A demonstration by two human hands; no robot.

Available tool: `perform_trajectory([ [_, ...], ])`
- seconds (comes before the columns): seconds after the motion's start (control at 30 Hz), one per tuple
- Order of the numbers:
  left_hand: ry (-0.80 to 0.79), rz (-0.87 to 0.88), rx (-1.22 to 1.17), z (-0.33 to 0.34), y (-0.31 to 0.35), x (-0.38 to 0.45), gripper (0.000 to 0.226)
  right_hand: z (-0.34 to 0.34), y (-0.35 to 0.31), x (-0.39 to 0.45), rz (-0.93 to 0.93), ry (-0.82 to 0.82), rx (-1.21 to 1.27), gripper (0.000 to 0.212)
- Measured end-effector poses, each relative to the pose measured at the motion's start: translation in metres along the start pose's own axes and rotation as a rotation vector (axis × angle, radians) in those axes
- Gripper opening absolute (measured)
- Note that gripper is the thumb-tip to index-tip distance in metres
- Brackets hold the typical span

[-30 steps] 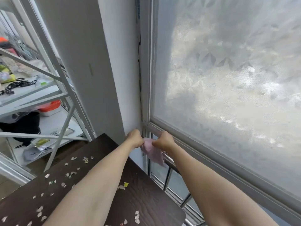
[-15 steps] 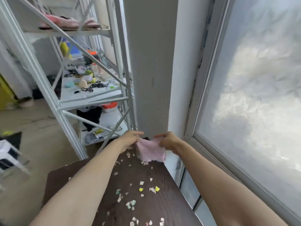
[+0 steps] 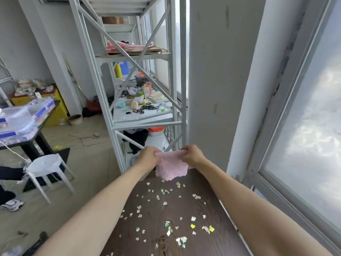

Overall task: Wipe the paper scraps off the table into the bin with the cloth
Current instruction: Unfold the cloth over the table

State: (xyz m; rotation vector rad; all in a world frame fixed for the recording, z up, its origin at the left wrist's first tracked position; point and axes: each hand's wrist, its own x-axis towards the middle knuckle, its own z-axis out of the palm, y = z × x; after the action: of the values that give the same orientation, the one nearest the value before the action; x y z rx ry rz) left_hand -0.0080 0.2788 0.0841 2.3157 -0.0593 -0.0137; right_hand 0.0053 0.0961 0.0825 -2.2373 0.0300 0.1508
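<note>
A pink fluffy cloth (image 3: 171, 168) hangs stretched between my two hands above the far end of the dark wooden table (image 3: 208, 215). My left hand (image 3: 147, 157) pinches its upper left corner and my right hand (image 3: 192, 156) pinches its upper right corner. The cloth's lower edge hangs just above the tabletop. Several small paper scraps (image 3: 177, 215), white, green and yellow, lie scattered over the table between my forearms. No bin is in view.
A white metal shelving rack (image 3: 129, 89) full of small items stands just beyond the table. A grey pillar (image 3: 217, 80) and a frosted window (image 3: 313, 135) are on the right. A white stool (image 3: 46, 165) and another table (image 3: 27, 122) stand at the left.
My view has swung left from the window toward the room. Both hands carried the cloth from the window rail to above the table's far end and spread it wider.
</note>
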Motion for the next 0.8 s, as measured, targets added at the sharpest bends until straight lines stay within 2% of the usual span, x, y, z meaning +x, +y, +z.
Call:
perform_trajectory([
  [0.1,0.077,0.039,-0.001,-0.017,-0.001,0.000,0.032,0.004,-0.015,-0.002,-0.014,-0.007,-0.088,0.031],
  [0.2,0.040,0.043,-0.043,-0.034,-0.006,0.004,0.027,0.003,-0.024,-0.002,-0.014,-0.016,-0.112,0.010],
  [0.27,-0.020,0.047,-0.080,-0.045,-0.008,0.004,0.029,0.001,-0.028,-0.001,0.006,-0.035,-0.067,0.025],
  [0.37,-0.100,0.002,-0.243,-0.057,-0.012,0.004,0.032,-0.002,-0.032,0.001,0.044,-0.084,0.112,0.017],
  [0.47,-0.228,-0.079,-0.519,-0.061,-0.016,0.003,0.017,0.001,-0.034,0.003,0.113,-0.116,0.349,0.037],
  [0.53,-0.247,-0.118,-0.587,-0.059,-0.019,0.004,0.029,0.010,-0.035,0.006,0.177,-0.103,0.497,0.042],
  [0.6,-0.167,-0.121,-0.589,-0.053,-0.017,0.001,0.024,0.022,-0.035,0.009,0.247,-0.059,0.594,0.042],
  [0.67,-0.042,-0.130,-0.535,-0.046,-0.020,0.005,0.032,0.036,-0.037,0.010,0.253,0.006,0.600,0.031],
  [0.7,0.019,-0.130,-0.484,-0.043,-0.023,0.005,0.036,0.042,-0.038,0.007,0.228,0.045,0.560,0.027],
  [0.8,0.170,-0.168,-0.405,-0.034,-0.031,0.006,0.047,0.060,-0.038,0.005,0.120,0.199,0.400,0.035],
])
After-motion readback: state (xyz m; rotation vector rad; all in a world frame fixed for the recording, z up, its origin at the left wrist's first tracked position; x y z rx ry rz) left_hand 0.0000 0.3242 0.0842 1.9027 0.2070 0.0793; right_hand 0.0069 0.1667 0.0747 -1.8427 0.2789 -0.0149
